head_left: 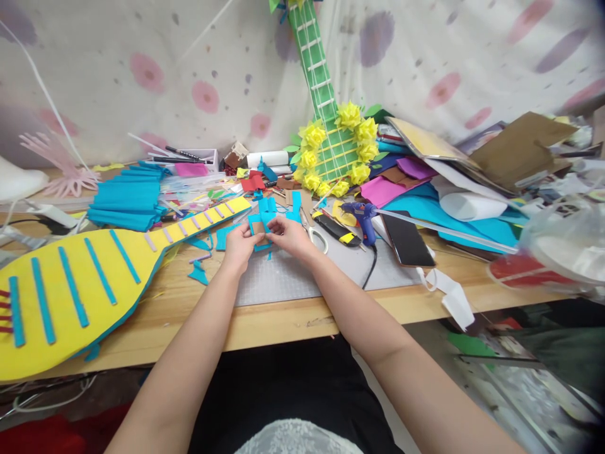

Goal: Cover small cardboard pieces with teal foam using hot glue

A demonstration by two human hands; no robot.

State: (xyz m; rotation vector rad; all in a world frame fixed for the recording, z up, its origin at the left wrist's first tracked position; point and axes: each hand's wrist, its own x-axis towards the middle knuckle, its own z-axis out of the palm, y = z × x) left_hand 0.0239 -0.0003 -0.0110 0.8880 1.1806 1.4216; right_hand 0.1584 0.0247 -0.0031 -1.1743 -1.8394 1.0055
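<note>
Over the grey cutting mat (293, 284), both hands meet at a small cardboard piece partly covered in blue paper (263, 214). My left hand (240, 244) pinches its left side between thumb and fingers. From the right, my right hand (289, 234) has its fingers closed at the piece's lower right edge; the fingertips partly hide what they grip. More blue paper scraps (227, 237) lie beside the hands. Just right of my right hand are scissors (317, 239) with pale handles, and a black-and-yellow utility knife (336, 228).
A yellow paper lute shape (94, 265) covers the table's left. A green paper guitar with yellow flowers (326, 126) leans at the back. To the right are a blue glue gun (365, 222), a phone (407, 239) and a clear plastic tub (562, 246). Coloured paper is piled behind.
</note>
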